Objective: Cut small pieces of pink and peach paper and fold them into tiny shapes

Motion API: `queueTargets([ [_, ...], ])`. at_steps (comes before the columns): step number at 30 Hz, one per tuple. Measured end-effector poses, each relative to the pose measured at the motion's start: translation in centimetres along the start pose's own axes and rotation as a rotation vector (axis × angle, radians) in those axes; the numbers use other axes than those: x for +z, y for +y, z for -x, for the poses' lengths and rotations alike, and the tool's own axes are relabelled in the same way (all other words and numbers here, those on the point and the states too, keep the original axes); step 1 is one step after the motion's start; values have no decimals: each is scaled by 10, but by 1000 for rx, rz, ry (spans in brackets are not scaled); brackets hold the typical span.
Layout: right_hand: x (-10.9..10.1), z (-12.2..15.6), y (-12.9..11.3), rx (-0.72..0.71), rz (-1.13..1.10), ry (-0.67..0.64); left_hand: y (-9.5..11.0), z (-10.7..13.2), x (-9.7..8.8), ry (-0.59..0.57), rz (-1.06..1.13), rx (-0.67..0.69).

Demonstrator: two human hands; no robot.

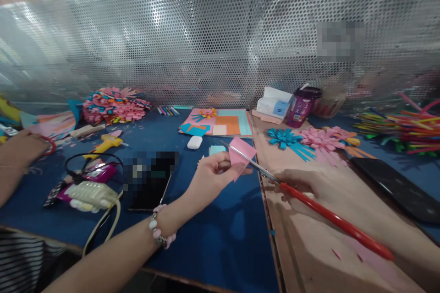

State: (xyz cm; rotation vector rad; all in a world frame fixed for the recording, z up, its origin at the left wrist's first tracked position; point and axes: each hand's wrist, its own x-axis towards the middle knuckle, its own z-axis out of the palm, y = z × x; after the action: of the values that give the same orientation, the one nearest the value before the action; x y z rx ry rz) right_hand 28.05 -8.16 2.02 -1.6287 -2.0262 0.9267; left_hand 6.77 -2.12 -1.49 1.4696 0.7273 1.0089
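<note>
My left hand (209,176) is closed, pinching a small pink paper square (241,154) above the blue table top (220,238); a beaded bracelet sits on that wrist. My right hand (302,187) grips red-handled scissors (330,217). Their metal blades (252,164) reach left and meet the lower edge of the pink paper. Whether the blades are apart or closed is hard to tell. A light blue paper piece (217,149) lies just behind my left hand.
Another person's hand (20,146) rests at far left. Paper flowers (113,103) are piled at the back left, and blue and pink ones (323,139) lie at right. Also about: a yellow glue gun (106,142), a phone (147,178), a coloured paper stack (220,121), a tissue box (275,103), a purple cup (302,105), coloured sticks (405,128).
</note>
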Motion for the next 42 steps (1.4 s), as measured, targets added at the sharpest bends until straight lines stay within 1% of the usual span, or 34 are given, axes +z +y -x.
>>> queueTargets([
  [9,0,0,-1,3,-6,7,2,1,0,-5,4,1],
  [15,0,0,-3,37,76,23,0,1,0,-2,8,7],
  [20,-1,0,-3,10,56,11,0,0,1,9,14,-7],
  [25,-1,0,-4,22,68,7,1,0,1,10,-10,-1],
  [31,0,-1,-1,0,42,2,1,0,0,8,-17,-3],
  [34,-3,0,-4,12,54,0,1,0,0,0,-1,1],
  [38,-8,0,-11,31,96,-46,2,0,0,-8,16,-14],
  [42,-6,-2,-8,38,61,-38,2,1,0,-19,-10,-1],
])
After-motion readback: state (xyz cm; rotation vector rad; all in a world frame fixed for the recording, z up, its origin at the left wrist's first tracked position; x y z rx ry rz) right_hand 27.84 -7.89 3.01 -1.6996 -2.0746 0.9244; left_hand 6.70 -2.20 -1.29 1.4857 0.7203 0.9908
